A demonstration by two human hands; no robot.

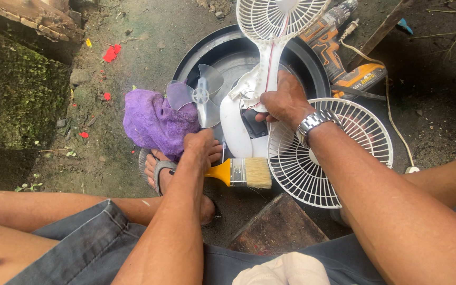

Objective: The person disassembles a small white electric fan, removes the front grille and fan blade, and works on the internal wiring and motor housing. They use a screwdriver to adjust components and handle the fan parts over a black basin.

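My left hand is closing its fingers around the yellow-handled paintbrush, while my right hand is gripping the white fan body over the black basin, beside the loose grille.

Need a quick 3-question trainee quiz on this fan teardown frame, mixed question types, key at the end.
1. True or false: the right hand rests on the white fan body.
2. What lies nearest the left hand?
A. the cordless drill
B. the paintbrush with the yellow handle
C. the wooden block
3. Fill in: the clear fan blade lies beside a ____ cloth.

Key:
1. True.
2. B; whether the hand grips the brush cannot be told.
3. Purple.

A loose white grille lies under the right forearm, and the black basin sits under the fan body.
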